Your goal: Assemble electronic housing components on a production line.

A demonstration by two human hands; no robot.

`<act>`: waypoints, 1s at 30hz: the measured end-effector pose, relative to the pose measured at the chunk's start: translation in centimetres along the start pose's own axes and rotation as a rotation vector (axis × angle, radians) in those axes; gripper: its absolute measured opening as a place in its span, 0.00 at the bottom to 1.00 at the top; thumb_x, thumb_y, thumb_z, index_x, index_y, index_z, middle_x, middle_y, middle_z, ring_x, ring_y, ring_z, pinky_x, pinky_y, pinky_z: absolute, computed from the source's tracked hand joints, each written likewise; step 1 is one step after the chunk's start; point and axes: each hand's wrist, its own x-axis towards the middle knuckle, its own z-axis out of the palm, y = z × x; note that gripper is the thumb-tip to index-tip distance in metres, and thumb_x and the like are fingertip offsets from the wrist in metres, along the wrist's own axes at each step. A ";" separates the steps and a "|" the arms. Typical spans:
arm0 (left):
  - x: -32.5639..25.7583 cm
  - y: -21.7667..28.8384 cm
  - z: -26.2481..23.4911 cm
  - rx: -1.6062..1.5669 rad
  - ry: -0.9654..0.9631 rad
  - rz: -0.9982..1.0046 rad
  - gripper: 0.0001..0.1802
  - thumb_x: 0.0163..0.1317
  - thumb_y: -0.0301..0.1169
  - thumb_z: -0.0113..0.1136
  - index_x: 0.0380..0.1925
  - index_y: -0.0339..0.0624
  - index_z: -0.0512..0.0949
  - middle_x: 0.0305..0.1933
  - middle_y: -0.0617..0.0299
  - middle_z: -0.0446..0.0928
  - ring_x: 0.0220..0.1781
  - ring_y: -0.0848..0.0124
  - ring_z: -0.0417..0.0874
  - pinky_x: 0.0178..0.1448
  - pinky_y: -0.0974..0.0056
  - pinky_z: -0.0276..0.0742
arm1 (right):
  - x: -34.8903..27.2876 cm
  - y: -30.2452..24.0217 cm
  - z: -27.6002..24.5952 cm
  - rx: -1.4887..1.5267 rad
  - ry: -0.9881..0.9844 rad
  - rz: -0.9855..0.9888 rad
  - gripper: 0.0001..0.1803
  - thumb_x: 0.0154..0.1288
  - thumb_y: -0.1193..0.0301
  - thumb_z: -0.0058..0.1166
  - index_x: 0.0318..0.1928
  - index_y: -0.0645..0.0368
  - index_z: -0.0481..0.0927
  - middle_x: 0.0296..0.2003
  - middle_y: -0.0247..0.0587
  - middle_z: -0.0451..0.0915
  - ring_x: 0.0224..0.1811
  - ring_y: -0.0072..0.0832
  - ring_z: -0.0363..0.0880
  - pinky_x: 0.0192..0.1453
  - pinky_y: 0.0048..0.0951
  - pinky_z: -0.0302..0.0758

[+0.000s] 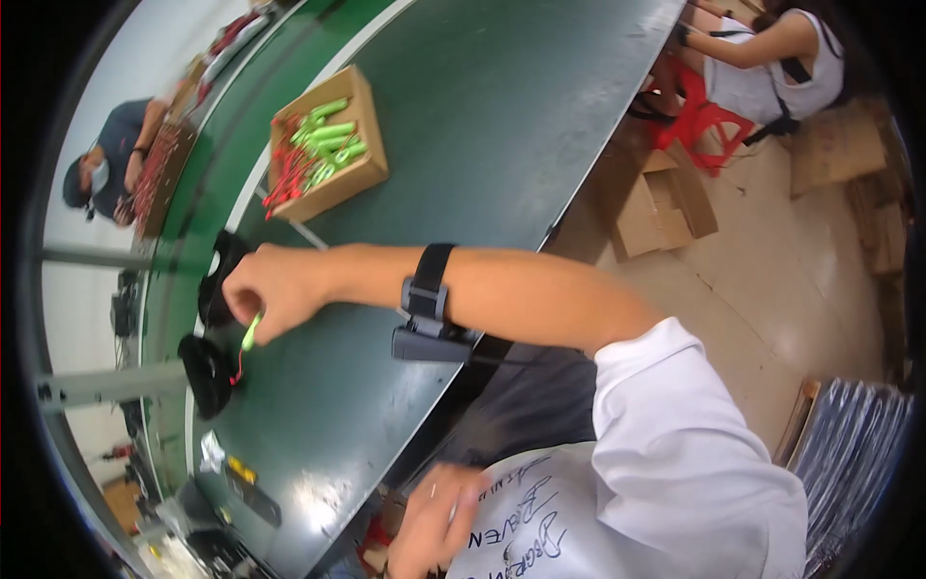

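Note:
My right hand (275, 289) reaches across the green work table (424, 174) to its far side. Its thumb and fingers are pinched on a green battery (252, 333) with a red wire hanging below it; the fingers cover part of it. Beside that hand are two dark, rounded black objects (205, 376), one partly hidden behind the hand. A black strap with a small device (429, 304) circles my right forearm. Low in the picture, in front of my shirt, my left hand (439, 521) is blurred, its fingers loosely bent and apart, with nothing visible in them.
An open cardboard box (333, 188) of green batteries with red wires stands on the table. A dark tool with a yellow part (253, 492) lies nearer the lower left. Across the table a person (116, 164) works; another person sits at upper right. Cardboard boxes (661, 207) lie on the floor.

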 end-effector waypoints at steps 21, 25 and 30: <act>11.9 -29.0 4.8 0.174 -0.426 -0.225 0.18 0.71 0.30 0.54 0.56 0.32 0.80 0.56 0.38 0.82 0.58 0.43 0.83 0.65 0.50 0.78 | -1.4 -0.5 3.7 0.140 0.076 0.220 0.13 0.49 0.71 0.71 0.28 0.59 0.77 0.27 0.43 0.80 0.29 0.37 0.83 0.34 0.38 0.77; 12.9 -32.0 1.2 0.040 -0.418 -0.268 0.18 0.71 0.30 0.55 0.56 0.32 0.80 0.56 0.39 0.82 0.58 0.44 0.83 0.65 0.50 0.78 | -1.3 -1.9 3.8 0.275 0.115 0.292 0.14 0.54 0.74 0.69 0.30 0.57 0.73 0.30 0.37 0.74 0.28 0.30 0.76 0.33 0.33 0.73; 8.2 -36.6 -2.8 -0.095 -0.378 -0.313 0.18 0.71 0.29 0.55 0.56 0.32 0.80 0.56 0.39 0.82 0.58 0.45 0.83 0.65 0.50 0.78 | 1.8 0.7 7.0 0.208 0.127 0.420 0.12 0.59 0.77 0.69 0.32 0.57 0.75 0.33 0.34 0.76 0.31 0.21 0.75 0.33 0.26 0.72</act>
